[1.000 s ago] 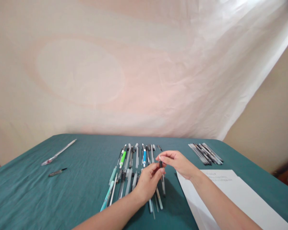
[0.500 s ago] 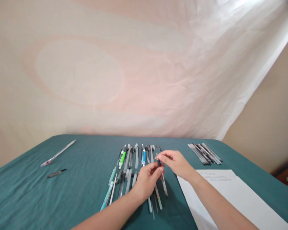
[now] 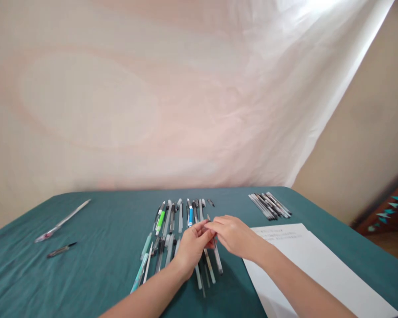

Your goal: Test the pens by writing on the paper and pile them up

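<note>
My left hand and my right hand meet above a spread of several pens on the teal tablecloth. Both hands pinch one thin dark pen whose lower end slants down towards the cloth; its upper end is hidden between my fingertips. The pens below lie side by side, among them a green one and a blue one.
A white sheet of paper lies at the right under my right forearm. A bundle of dark pens rests at the far right. A clear pen and a short dark piece lie at the left. A pale cloth hangs behind.
My hands have lowered the pen and drawn closer together, now nearly touching. The view has shifted right, so everything sits further left in the frame.
</note>
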Demonstrator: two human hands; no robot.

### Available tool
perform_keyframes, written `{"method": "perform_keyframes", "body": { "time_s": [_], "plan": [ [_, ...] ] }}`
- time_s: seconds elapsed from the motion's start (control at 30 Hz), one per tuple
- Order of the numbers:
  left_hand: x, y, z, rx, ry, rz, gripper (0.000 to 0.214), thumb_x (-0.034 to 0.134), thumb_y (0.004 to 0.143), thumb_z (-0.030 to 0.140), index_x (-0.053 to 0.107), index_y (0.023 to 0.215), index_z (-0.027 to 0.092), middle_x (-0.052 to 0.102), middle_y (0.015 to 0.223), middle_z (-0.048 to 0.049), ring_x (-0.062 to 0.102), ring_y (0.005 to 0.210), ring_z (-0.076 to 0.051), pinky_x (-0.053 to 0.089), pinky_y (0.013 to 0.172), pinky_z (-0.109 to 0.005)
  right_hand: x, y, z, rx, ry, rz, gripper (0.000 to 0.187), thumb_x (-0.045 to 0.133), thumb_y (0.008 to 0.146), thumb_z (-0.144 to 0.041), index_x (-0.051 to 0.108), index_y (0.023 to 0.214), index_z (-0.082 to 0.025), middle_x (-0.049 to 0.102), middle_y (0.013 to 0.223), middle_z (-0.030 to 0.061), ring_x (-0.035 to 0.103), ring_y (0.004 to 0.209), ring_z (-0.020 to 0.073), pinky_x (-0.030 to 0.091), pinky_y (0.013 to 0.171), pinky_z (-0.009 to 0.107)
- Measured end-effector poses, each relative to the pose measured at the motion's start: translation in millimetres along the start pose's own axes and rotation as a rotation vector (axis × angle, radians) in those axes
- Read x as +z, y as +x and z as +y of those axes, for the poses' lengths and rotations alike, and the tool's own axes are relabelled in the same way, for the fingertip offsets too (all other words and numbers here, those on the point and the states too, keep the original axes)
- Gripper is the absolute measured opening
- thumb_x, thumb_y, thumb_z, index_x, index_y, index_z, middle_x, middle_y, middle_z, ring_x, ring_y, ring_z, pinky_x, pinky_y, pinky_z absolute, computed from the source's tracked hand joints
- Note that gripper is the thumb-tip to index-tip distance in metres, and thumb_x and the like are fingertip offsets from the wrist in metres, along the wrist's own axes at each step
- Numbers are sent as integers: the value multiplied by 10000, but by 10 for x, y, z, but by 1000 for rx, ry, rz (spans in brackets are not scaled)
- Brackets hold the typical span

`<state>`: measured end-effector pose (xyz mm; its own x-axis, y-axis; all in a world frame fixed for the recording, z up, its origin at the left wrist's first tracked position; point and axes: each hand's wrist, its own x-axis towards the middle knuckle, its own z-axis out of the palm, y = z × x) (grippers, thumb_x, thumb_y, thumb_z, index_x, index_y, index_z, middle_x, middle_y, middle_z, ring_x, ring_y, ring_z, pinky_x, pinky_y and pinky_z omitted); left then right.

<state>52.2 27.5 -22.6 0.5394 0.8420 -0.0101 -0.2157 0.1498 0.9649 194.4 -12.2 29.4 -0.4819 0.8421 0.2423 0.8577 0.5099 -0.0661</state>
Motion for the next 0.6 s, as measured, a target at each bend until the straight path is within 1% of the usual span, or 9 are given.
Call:
{"method": "perform_keyframes", "body": {
  "time_s": [0.07, 0.1, 0.17, 0.23, 0.3, 0.37, 0.43, 0.5, 0.6],
  "plan": [
    [37, -19, 5, -22, -5, 2, 576, 634, 704, 374, 411, 1169, 115, 542, 666, 16, 511, 573, -102, 421, 564, -222, 45, -71, 27, 45, 7, 25, 218, 427, 825, -135, 571, 982, -180, 616, 863, 48, 545, 800, 166, 385, 745, 276],
    [60, -35, 9, -30, 11, -9, 593, 610, 725, 383, 371, 1197, 114, 546, 671, 11, 530, 588, -114, 434, 576, -235, 68, -117, 52, 69, 12, 44, 194, 430, 829, -146, 575, 953, -178, 618, 847, 48, 548, 793, 167, 388, 738, 276],
    [116, -88, 27, -36, 66, -65, 539, 506, 792, 419, 345, 1208, 115, 560, 713, -18, 567, 638, -144, 459, 602, -271, 111, -226, 119, 120, 39, 85, 175, 437, 827, -149, 574, 933, -176, 623, 832, 48, 556, 792, 168, 395, 731, 275],
    [183, -171, 61, -9, 173, -144, 449, 378, 850, 435, 389, 1174, 125, 575, 791, -54, 585, 686, -162, 473, 626, -296, 145, -350, 195, 184, 98, 138, 188, 437, 825, -150, 568, 956, -180, 632, 842, 46, 568, 795, 163, 403, 722, 266],
    [256, -279, 108, 83, 387, -244, 387, 301, 879, 416, 489, 1082, 145, 586, 862, -74, 582, 760, -167, 467, 691, -300, 172, -475, 267, 268, 183, 205, 199, 425, 841, -193, 569, 978, -192, 640, 864, 42, 579, 789, 155, 414, 705, 254],
    [332, -391, 150, 216, 700, -358, 348, 303, 886, 379, 572, 982, 180, 594, 936, -72, 554, 879, -176, 426, 802, -304, 193, -591, 328, 353, 276, 268, 213, 409, 856, -259, 585, 964, -204, 645, 881, 37, 586, 770, 149, 425, 682, 248],
    [407, -478, 162, 324, 964, -457, 313, 334, 881, 347, 566, 1036, 205, 583, 1044, -61, 519, 978, -183, 375, 892, -314, 209, -690, 381, 416, 359, 305, 234, 411, 856, -306, 608, 933, -205, 651, 879, 37, 588, 744, 150, 433, 656, 247],
    [481, -520, 129, 395, 1163, -535, 328, 360, 872, 339, 516, 1131, 211, 545, 1155, -54, 473, 1071, -191, 305, 971, -336, 219, -770, 428, 447, 427, 322, 248, 429, 847, -330, 630, 904, -197, 655, 858, 45, 587, 732, 156, 437, 639, 252],
    [582, -509, 16, 421, 1353, -556, 425, 363, 864, 385, 442, 1225, 176, 461, 1275, -81, 373, 1189, -219, 209, 1035, -376, 236, -859, 497, 495, 529, 366, 258, 461, 826, -352, 644, 883, -180, 655, 853, 58, 586, 733, 167, 442, 626, 261]
  ]
}}
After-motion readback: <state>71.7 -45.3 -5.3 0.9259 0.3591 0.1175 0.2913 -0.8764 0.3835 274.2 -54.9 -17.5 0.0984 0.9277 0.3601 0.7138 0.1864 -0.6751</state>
